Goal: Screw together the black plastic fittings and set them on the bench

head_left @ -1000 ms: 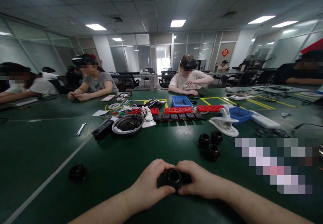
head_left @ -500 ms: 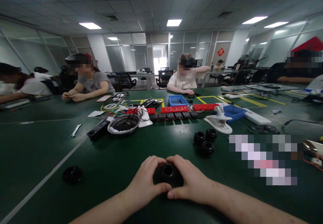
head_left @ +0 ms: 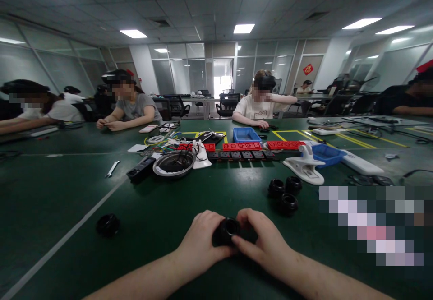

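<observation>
At the lower centre of the frame, the left hand (head_left: 202, 242) and right hand (head_left: 263, 241) meet on a black fitting (head_left: 226, 231). The fingers of both are closed around it, just above the green counter (head_left: 50, 191). Its round opening faces up and away. Three black rings (head_left: 284, 194) sit clustered right of centre, and a lone ring (head_left: 107, 224) lies at lower left. A metal bowl (head_left: 173, 163) stands farther back, centre-left.

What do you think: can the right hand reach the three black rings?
Probably yes: only bare table lies between the right hand and the three black rings, but it holds a black part.
</observation>
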